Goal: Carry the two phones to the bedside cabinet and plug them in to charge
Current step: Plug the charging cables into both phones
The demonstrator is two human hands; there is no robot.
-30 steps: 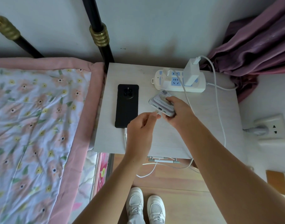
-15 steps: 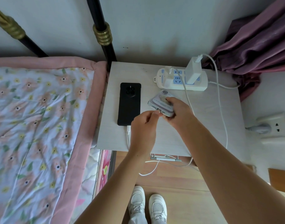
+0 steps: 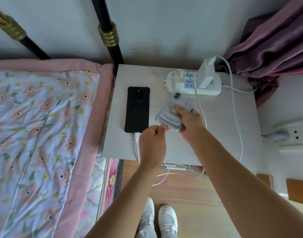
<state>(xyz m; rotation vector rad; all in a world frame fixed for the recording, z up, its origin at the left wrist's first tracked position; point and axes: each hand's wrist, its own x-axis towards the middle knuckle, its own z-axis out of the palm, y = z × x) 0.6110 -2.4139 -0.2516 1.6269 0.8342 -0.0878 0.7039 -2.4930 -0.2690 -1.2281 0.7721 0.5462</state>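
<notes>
A black phone (image 3: pixel 137 109) lies face down on the left of the white bedside cabinet (image 3: pixel 219 127), with a white cable (image 3: pixel 136 145) plugged into its near end. My right hand (image 3: pixel 190 122) holds a lilac phone (image 3: pixel 171 115) face down, tilted above the cabinet's middle. My left hand (image 3: pixel 153 145) pinches a cable plug against the lilac phone's near end; the plug itself is hidden by my fingers. A white power strip (image 3: pixel 192 85) at the back carries a tall white charger (image 3: pixel 205 73) and a smaller one.
A bed with a flowered quilt (image 3: pixel 40 134) and pink border lies left of the cabinet, with a black and brass bedpost (image 3: pixel 109 35) behind. A purple curtain (image 3: pixel 274 42) hangs at the right. A wall socket (image 3: pixel 290 133) sits right of the cabinet. Cables droop over the cabinet's front edge.
The lilac phone has tipped flatter, so more of its back and camera shows. My left hand stays pinched at the phone's near end. The view has shifted slightly.
</notes>
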